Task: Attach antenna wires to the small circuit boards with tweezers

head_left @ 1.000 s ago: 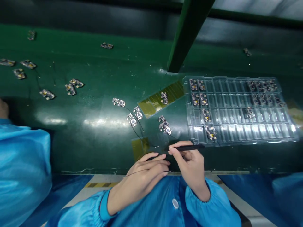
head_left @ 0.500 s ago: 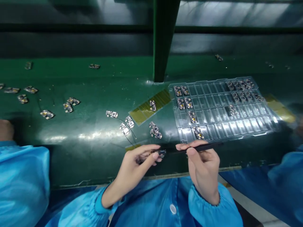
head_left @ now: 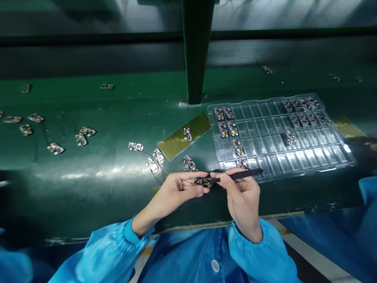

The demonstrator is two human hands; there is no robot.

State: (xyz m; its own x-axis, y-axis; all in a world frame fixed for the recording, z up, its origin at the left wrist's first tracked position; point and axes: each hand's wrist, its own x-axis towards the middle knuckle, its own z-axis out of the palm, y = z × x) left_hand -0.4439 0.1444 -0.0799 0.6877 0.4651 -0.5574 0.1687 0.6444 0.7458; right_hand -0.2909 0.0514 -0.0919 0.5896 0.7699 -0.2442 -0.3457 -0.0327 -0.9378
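One small circuit board sits pinched above the worktop in the left hand, while the right hand, fingers closed round a black tool, seems to work the board's end, calling next for steadiness.

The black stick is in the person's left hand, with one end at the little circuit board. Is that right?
Not quite: the head view shows the black stick in the person's right hand. One end is indeed at the little circuit board.
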